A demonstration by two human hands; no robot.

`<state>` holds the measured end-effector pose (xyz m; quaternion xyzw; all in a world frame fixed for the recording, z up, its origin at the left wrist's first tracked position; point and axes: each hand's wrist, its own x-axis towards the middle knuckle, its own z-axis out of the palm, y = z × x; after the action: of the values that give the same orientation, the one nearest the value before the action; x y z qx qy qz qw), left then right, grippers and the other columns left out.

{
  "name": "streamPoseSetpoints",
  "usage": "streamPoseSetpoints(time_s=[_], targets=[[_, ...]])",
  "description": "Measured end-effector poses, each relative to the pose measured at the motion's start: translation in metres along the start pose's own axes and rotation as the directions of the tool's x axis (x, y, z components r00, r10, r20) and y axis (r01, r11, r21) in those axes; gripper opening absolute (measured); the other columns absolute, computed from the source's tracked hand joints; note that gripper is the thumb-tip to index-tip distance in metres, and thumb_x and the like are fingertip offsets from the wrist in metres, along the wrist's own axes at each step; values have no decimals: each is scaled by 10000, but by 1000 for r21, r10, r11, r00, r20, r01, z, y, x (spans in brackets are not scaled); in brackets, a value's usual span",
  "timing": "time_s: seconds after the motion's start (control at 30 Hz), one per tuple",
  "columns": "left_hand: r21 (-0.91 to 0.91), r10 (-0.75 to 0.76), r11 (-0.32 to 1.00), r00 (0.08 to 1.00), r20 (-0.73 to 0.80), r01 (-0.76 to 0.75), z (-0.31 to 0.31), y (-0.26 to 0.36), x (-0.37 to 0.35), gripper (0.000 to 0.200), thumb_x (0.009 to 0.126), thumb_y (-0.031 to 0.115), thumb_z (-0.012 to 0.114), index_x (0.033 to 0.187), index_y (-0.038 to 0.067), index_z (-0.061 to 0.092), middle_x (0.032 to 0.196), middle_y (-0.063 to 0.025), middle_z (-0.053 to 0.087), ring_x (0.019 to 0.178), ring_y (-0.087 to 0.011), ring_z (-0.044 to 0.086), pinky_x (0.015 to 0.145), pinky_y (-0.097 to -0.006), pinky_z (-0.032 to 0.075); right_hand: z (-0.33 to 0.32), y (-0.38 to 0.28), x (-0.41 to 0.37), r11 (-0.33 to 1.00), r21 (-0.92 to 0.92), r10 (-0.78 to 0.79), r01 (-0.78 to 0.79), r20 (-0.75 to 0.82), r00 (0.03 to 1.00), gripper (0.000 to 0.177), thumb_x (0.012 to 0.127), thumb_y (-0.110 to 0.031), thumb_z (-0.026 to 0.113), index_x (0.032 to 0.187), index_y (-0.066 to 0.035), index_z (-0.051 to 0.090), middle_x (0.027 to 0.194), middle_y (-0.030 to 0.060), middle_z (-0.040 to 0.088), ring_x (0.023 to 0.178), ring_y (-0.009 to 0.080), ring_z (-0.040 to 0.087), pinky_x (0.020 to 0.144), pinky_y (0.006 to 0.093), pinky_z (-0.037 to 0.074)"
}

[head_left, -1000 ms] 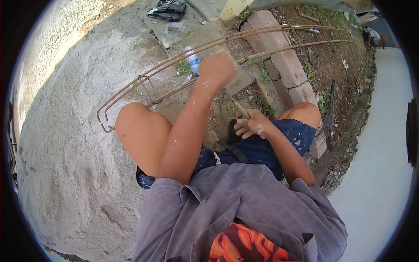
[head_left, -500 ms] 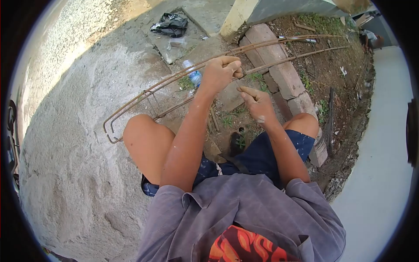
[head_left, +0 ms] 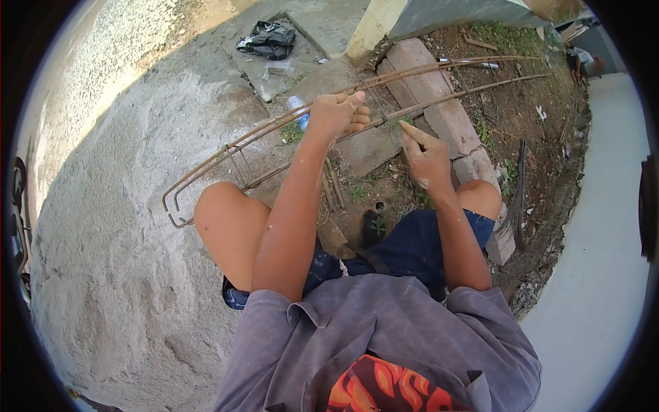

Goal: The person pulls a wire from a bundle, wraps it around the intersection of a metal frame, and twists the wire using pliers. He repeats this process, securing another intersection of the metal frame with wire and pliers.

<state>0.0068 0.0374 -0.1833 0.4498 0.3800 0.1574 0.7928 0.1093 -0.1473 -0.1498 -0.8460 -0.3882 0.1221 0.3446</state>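
A long rebar cage (head_left: 237, 152) of rusty rods, joined by thin cross ties, stretches in front of my knees. My left hand (head_left: 338, 115) is over its upper rods, left of one cross tie (head_left: 375, 103). The fingers are loosely curled, with the thumb apart from them; no firm grip shows. Just below the lower rod (head_left: 439, 101), my right hand (head_left: 428, 159) has its thumb and forefinger brought together, pointing up. Whatever may be between those fingertips is too small to make out.
Bricks (head_left: 446, 123) lie under the cage's right half. A plastic bottle (head_left: 298, 110) is behind my left hand, a black plastic bag (head_left: 268, 40) farther off. Dark wires (head_left: 519, 185) lie at right beside a pale wall (head_left: 597, 226). A grey sand heap (head_left: 123, 295) spreads at left.
My left hand has shifted left off the cross tie, and its fingers have loosened. My right hand has moved right and away from the left hand. The cage stays in place.
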Motion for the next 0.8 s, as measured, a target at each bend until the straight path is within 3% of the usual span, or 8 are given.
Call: streamPoseSetpoints(time_s=[0.1, 0.23, 0.3, 0.4, 0.5, 0.6, 0.7, 0.8], targets=[[658, 565, 653, 820, -93, -375, -9, 6, 17, 411, 918, 306, 614, 934, -100, 676, 925, -246, 693, 797, -357, 682, 764, -418, 547, -32, 2, 34, 931, -365, 47, -18, 71, 996, 310, 894, -177, 560, 1175, -176, 692, 994, 179, 695, 885, 349, 677, 751, 396, 526], [787, 460, 533, 887, 39, -311, -7, 21, 63, 486, 912, 420, 578, 1011, -42, 687, 1033, -265, 660, 998, -413, 628, 899, -444, 481, -28, 10, 81, 800, -595, 66, 74, 211, 975, 369, 847, -163, 531, 1173, -230, 692, 985, 174, 687, 889, 371, 659, 773, 440, 527], [912, 284, 384, 958, 30, -142, -3, 28, 81, 495, 915, 443, 570, 1023, -23, 695, 1060, -254, 662, 1049, -398, 619, 897, -439, 481, -11, 12, 97, 810, -573, 24, 123, 242, 970, 398, 829, -154, 531, 1185, -237, 686, 985, 169, 689, 888, 367, 661, 780, 447, 527], [919, 89, 391, 996, 22, -55, -1, 20, 120, 557, 914, 502, 552, 1023, -25, 694, 1092, -255, 655, 1095, -409, 597, 914, -447, 471, 14, 12, 110, 844, -501, -55, 192, 275, 960, 372, 861, -190, 538, 1200, -251, 678, 993, 186, 680, 884, 385, 657, 777, 454, 523], [911, 249, 286, 941, 229, -298, -8, 13, 142, 509, 918, 460, 608, 912, -38, 713, 891, -207, 705, 868, -300, 685, 813, -393, 519, 31, 10, 113, 862, -470, -64, 189, 269, 961, 352, 882, -207, 540, 1204, -250, 675, 1011, 194, 673, 890, 398, 652, 783, 460, 520], [632, 94, 767, 994, 63, -113, -10, 18, 139, 376, 918, 337, 657, 863, -30, 714, 840, -128, 723, 721, -180, 688, 715, -344, 540, 42, 6, 116, 884, -447, -14, 139, 271, 962, 364, 863, -201, 528, 1189, -248, 684, 1013, 173, 685, 917, 379, 656, 811, 457, 522], [412, 138, 902, 990, 6, -128, -12, 16, 128, 301, 888, 266, 688, 815, -25, 702, 776, -86, 732, 623, -133, 695, 597, -272, 520, 47, 13, 127, 926, -360, -17, 115, 265, 964, 362, 853, -205, 518, 1165, -247, 698, 1023, 171, 688, 940, 366, 659, 834, 440, 524], [478, 366, 818, 931, -3, -320, -12, 9, 110, 261, 889, 246, 669, 798, 4, 703, 747, -87, 722, 631, -209, 691, 610, -337, 519, 48, 17, 134, 958, -265, -37, 113, 275, 961, 352, 847, -200, 519, 1143, -215, 710, 1042, 179, 685, 956, 355, 664, 858, 412, 520]])
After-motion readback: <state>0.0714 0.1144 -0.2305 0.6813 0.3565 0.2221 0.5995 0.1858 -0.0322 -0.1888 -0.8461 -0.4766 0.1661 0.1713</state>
